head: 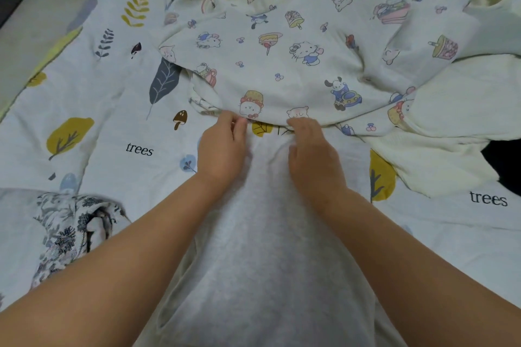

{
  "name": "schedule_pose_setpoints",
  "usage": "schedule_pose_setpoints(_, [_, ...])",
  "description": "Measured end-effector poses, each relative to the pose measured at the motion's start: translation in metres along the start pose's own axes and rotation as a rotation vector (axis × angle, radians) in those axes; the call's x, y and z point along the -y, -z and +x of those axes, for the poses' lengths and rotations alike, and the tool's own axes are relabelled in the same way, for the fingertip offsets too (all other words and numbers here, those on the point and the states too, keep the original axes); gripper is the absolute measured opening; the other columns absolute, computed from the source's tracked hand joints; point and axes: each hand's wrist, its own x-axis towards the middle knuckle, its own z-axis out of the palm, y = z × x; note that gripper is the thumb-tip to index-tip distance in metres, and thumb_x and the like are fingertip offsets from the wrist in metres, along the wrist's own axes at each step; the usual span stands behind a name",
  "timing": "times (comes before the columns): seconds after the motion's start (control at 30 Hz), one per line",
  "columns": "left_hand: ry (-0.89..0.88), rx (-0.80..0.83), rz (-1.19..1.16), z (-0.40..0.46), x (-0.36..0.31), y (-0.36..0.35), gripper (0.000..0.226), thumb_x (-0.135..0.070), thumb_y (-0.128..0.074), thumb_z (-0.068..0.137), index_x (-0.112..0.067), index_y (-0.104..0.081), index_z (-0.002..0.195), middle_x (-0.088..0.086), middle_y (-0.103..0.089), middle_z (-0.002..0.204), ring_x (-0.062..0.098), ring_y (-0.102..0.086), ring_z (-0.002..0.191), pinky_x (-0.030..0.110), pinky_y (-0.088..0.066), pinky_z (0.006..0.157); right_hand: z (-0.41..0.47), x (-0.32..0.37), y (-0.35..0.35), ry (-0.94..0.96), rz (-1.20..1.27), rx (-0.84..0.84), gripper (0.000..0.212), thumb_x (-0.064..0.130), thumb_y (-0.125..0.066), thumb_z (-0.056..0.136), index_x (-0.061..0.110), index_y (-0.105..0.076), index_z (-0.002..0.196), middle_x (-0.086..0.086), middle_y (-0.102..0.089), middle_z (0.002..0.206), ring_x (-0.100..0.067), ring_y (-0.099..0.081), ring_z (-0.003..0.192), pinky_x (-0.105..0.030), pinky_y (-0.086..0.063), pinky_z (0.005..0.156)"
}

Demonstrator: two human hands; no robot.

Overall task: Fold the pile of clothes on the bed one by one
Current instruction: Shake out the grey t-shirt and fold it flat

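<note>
I take the cream cotton garment printed with cartoon cats, dogs and cakes (284, 45) as my landmark: it lies spread and rumpled over the upper middle of the bed, its near hem running across just beyond both hands.

My left hand (222, 146) sits at the near hem of that garment, toward its left end, fingers curled so that the tips meet the thumb right at the cloth edge; it looks like a pinch on the hem, though the fingertips are partly tucked under the fabric. My right hand (313, 155) is at the same hem, a little to the right, its fingers bent over and under the edge and gripping it (the thumb is hidden, so I cannot see how much cloth it has).

Under the garment lies the white bedsheet printed with yellow trees, grey leaves and the word "trees" (118, 110). Nearer me than the hem, between my forearms, is plain pale grey cloth (267, 262), smooth and running down to the bottom edge of view. Right of the garment, touching its edge, lies a plain cream knitted piece (451, 132), with something black (504, 163) showing beyond it. Left of and nearer than the garment, well apart from it, sits a bunched white fabric with a dark floral print (70, 222).
</note>
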Motion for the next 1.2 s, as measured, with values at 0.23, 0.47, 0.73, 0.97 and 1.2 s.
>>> schedule_pose_setpoints(0.23, [0.166,0.417,0.310,-0.011,-0.002,-0.010,0.026,-0.035,-0.063,0.083,-0.013,-0.049,0.078,-0.003,-0.047,0.070,0.019,-0.049,0.075,0.027,-0.036,0.058,-0.026,-0.009,0.006,-0.058,0.005,-0.038,0.049,0.000,-0.044,0.086,0.009,-0.045,0.135,-0.012,-0.036,0.146,-0.028,-0.045,0.124,-0.040,-0.042,0.095])
schedule_pose_setpoints(0.47, [-0.099,-0.092,0.301,-0.031,-0.004,0.003,0.029,-0.008,-0.043,0.090,-0.004,-0.056,0.115,0.013,-0.060,0.112,0.030,-0.055,0.102,0.032,-0.035,0.084,-0.056,-0.037,0.006,-0.233,-0.363,0.144,0.058,0.025,-0.035,0.098,0.014,-0.013,0.150,-0.013,-0.002,0.158,-0.027,0.002,0.146,-0.047,-0.007,0.117])
schedule_pose_setpoints(0.73, [-0.739,0.496,0.765,-0.077,0.061,0.008,0.057,-0.049,-0.024,0.093,-0.020,-0.036,0.140,0.006,-0.035,0.148,0.031,-0.035,0.134,0.060,-0.029,0.104,-0.087,-0.062,0.000,0.057,-0.492,0.369,0.060,0.057,-0.015,0.093,0.033,0.012,0.141,0.007,0.022,0.151,-0.016,0.024,0.138,-0.040,0.022,0.108])
schedule_pose_setpoints(0.97, [-0.549,0.468,0.734,-0.092,0.067,0.044,0.065,-0.051,-0.011,0.097,-0.011,-0.037,0.141,0.013,-0.033,0.148,0.036,-0.034,0.135,0.056,-0.025,0.107,-0.104,-0.058,0.026,0.038,-0.446,0.355,0.063,0.048,-0.028,0.097,0.021,-0.009,0.150,-0.005,0.005,0.157,-0.021,0.011,0.143,-0.040,0.005,0.114])
schedule_pose_setpoints(1.2, [-1.159,0.645,0.679,-0.172,0.093,0.082,0.045,-0.039,-0.033,0.097,-0.021,-0.044,0.137,0.009,-0.041,0.144,0.033,-0.040,0.132,0.054,-0.027,0.105,-0.208,-0.061,0.038,0.546,-0.416,0.374,0.042,0.033,-0.013,0.102,0.017,-0.042,0.127,-0.015,-0.049,0.137,-0.030,-0.026,0.138,-0.039,-0.020,0.107])
